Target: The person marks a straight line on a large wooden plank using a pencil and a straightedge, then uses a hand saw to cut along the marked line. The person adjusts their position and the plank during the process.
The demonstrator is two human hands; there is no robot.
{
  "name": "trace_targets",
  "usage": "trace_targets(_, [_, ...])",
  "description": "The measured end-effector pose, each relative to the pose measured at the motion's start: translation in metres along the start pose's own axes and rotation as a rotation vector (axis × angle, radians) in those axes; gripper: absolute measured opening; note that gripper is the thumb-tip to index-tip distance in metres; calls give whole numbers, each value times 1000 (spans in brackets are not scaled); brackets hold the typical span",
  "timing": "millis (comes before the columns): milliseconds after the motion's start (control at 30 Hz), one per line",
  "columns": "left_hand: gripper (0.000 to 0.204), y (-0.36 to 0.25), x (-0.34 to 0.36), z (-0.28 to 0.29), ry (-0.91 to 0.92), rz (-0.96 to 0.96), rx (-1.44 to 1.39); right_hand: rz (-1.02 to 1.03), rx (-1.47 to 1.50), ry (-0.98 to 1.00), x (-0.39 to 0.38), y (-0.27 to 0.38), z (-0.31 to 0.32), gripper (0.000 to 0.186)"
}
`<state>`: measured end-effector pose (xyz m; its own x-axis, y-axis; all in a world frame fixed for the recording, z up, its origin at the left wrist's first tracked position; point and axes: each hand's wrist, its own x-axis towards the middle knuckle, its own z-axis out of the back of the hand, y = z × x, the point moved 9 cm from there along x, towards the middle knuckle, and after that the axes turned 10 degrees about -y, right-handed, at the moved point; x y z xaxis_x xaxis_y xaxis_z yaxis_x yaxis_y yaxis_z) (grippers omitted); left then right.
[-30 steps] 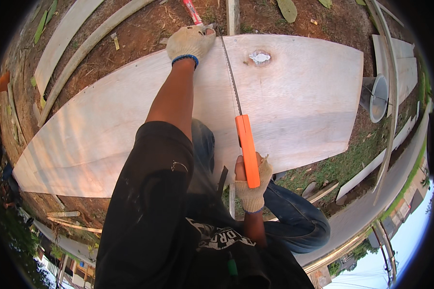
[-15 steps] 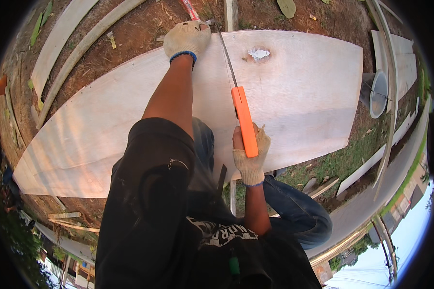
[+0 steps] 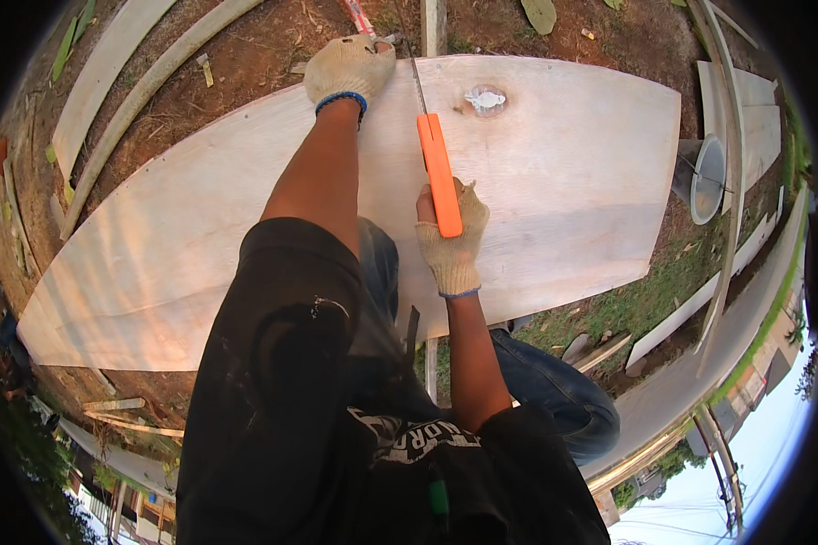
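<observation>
- My right hand [image 3: 454,254] gripped the saw [image 3: 440,177].
- The saw was over the board [image 3: 554,173], its blade [image 3: 418,91] crossing the far edge.
- My left hand [image 3: 350,73] was at this edge; whether its fingers gripped, I could not tell.

Saw blade [image 3: 419,88] with far tip indistinct, red-and-white tube [image 3: 358,18] and curved pole [image 3: 154,84] cut off by top edge

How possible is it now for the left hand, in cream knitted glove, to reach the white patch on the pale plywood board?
Probably not directly: the thin metal blade of the orange-handled saw lies between the left hand and the white patch.
</observation>
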<state>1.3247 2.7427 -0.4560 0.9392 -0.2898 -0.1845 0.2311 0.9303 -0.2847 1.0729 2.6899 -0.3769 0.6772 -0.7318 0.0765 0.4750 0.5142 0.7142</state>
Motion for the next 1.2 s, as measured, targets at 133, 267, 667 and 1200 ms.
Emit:
trace_targets(133, [49, 2, -4, 1, -9, 7, -8, -54, 75, 8, 2, -7, 6, 19])
trace_targets(267, [45, 11, 0, 7, -78, 7, 0, -58, -89, 140, -86, 4, 61, 12])
trace_targets(667, [44, 104, -15, 27, -271, -81, 171, 50, -131, 71, -70, 9, 52, 13])
trace_targets(1200, [44, 109, -15, 29, -138, 59, 187, 3, -167, 97, -114, 13, 83, 13])
